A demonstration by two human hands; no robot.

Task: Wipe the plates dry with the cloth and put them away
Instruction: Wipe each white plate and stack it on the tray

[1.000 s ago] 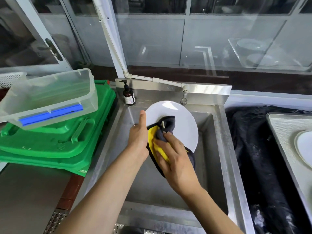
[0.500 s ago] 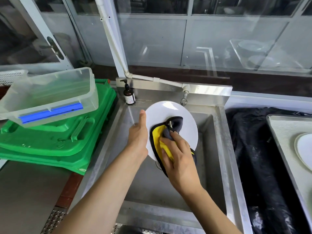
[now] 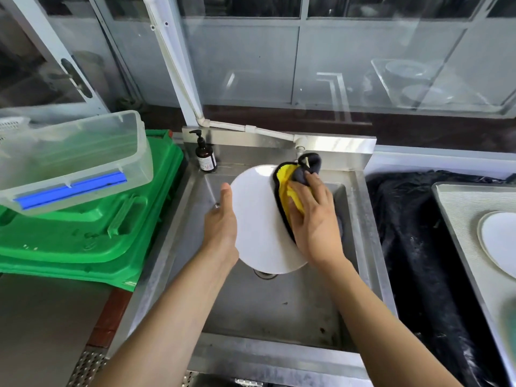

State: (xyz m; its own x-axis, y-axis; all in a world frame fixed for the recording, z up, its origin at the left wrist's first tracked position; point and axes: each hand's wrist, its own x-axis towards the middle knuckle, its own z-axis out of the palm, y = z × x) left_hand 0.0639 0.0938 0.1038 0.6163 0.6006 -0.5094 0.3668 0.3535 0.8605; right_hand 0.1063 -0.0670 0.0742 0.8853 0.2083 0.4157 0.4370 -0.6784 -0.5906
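Over the steel sink (image 3: 282, 305) I hold a white plate (image 3: 259, 219) tilted on edge. My left hand (image 3: 222, 222) grips its left rim, thumb pointing up. My right hand (image 3: 315, 219) presses a yellow and dark grey cloth (image 3: 290, 188) against the plate's upper right edge; part of the cloth sticks up past the rim. A second white plate (image 3: 499, 241) lies flat on the steel counter at the far right, cut off by the frame edge.
A brown pump bottle (image 3: 205, 156) stands at the sink's back left corner. A clear plastic bin (image 3: 72, 160) rests on stacked green lids (image 3: 92, 233) to the left. Black plastic sheeting (image 3: 413, 247) lies right of the sink. Glass panels stand behind.
My right hand has carried the cloth from the plate's lower middle up and right to its upper right edge. The plate has turned more edge-on in my left hand.
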